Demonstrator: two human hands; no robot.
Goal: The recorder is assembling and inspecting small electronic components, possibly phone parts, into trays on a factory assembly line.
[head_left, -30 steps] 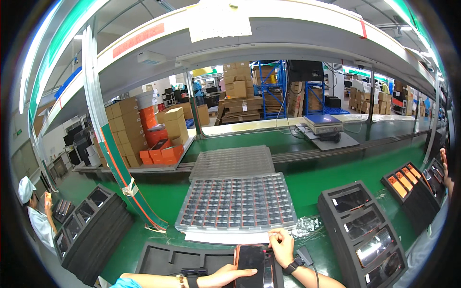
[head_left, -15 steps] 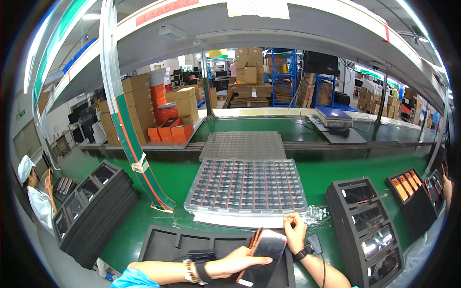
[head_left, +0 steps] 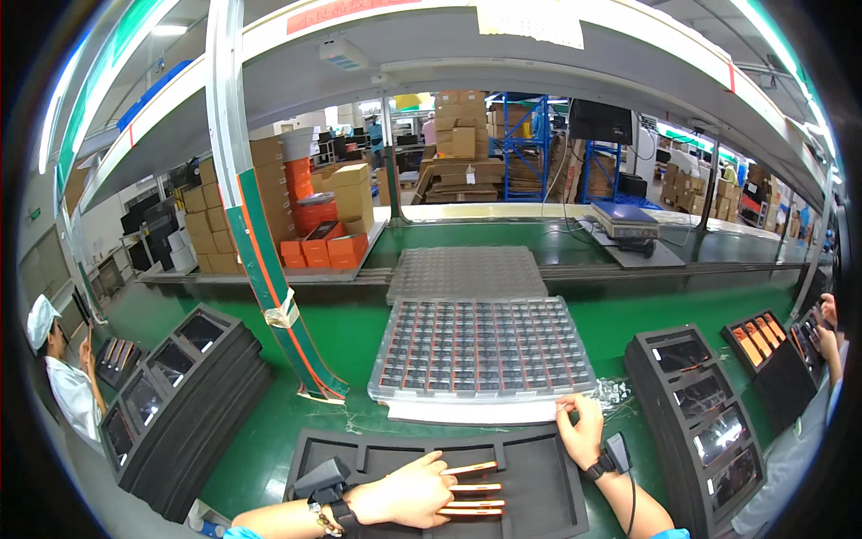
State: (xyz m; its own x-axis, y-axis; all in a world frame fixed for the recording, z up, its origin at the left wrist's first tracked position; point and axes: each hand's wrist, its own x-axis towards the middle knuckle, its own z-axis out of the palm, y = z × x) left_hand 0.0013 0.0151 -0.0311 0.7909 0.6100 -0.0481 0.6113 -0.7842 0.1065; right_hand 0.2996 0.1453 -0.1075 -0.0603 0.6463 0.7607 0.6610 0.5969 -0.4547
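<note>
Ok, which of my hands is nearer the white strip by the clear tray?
Right. Your right hand is at the right end of the white strip; your left hand is farther off, over the nearest black foam tray, holding orange-edged devices.

Bright indoor light, white ceiling light [head_left: 170, 30] upper left, grey shelf underside [head_left: 431, 40] in shade, bare hands [head_left: 409, 490] evenly lit, pale sheen on glossy green table [head_left: 350, 328], hard glare on dark rectangular glass panel [head_left: 721, 433], straight edges bowed, black vignette at rim.
</note>
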